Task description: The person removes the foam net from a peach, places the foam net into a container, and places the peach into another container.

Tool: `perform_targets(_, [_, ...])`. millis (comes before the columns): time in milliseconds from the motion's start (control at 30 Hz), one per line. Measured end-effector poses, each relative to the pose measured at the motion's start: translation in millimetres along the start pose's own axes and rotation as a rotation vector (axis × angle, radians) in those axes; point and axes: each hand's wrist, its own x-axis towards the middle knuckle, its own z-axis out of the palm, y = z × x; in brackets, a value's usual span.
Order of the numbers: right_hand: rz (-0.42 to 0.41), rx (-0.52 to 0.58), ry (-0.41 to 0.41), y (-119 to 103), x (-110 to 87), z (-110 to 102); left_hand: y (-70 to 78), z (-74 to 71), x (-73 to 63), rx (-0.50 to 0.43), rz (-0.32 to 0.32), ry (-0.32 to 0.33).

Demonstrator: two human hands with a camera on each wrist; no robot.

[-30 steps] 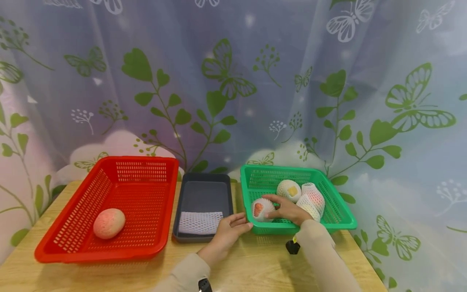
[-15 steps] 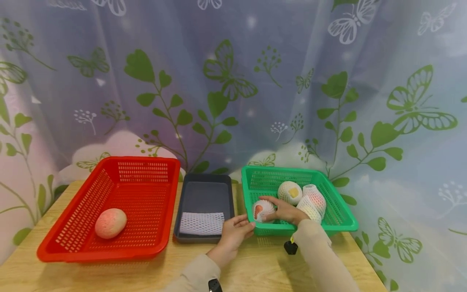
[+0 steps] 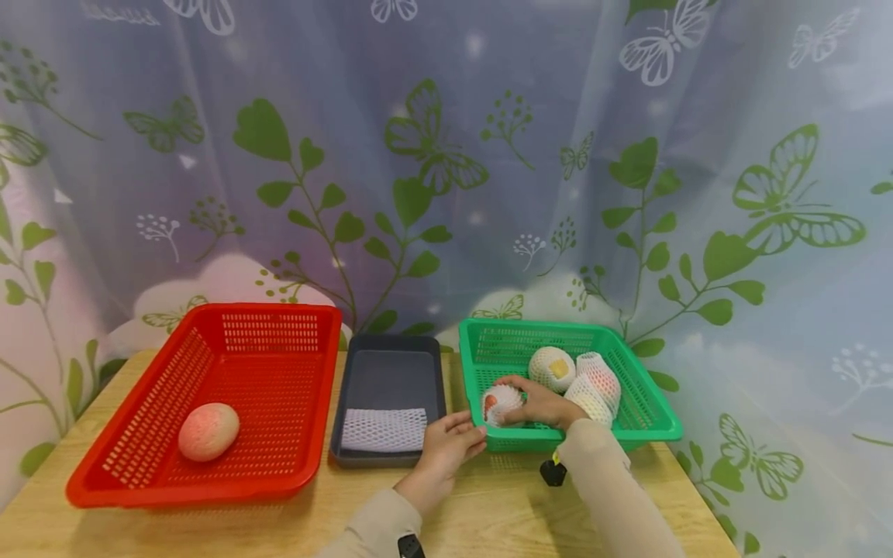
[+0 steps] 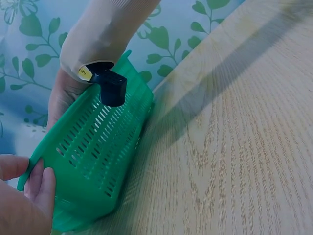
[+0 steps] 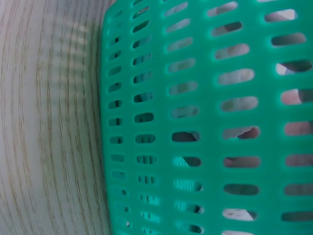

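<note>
Inside the green basket (image 3: 572, 442), my right hand (image 3: 544, 403) grips a round fruit in a white foam net (image 3: 501, 403), with an orange-red patch showing. Fingers lie on its far side and the thumb on its near side. My left hand (image 3: 446, 449) pinches the basket's near left rim. In the left wrist view the left thumb (image 4: 12, 166) is over the rim and fingers press the outer wall. Beside the right hand lie other net-wrapped fruits, one with a yellow patch (image 3: 553, 368) and one pinkish (image 3: 601, 381). The right wrist view shows mostly the slotted basket wall (image 5: 205, 112).
A dark grey tray (image 3: 394, 368) with a flattened white foam net (image 3: 385, 430) stands left of the green basket. Farther left, a red basket (image 3: 279, 434) holds one unwrapped pinkish-cream peach-like fruit (image 3: 209, 432). A patterned curtain (image 3: 446, 155) hangs behind the wooden table (image 3: 502, 504).
My left hand has shifted slightly right against the green basket's rim. The right hand stays around the net-wrapped fruit with only small motion.
</note>
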Motion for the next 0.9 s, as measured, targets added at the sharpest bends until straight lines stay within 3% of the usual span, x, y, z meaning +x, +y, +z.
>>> perform_targets(900, [-0.071, 0.014, 0.069, -5.1, -9.5, -5.6, 3.7, -2.2, -2.3, 0.002, -0.030, -0.010])
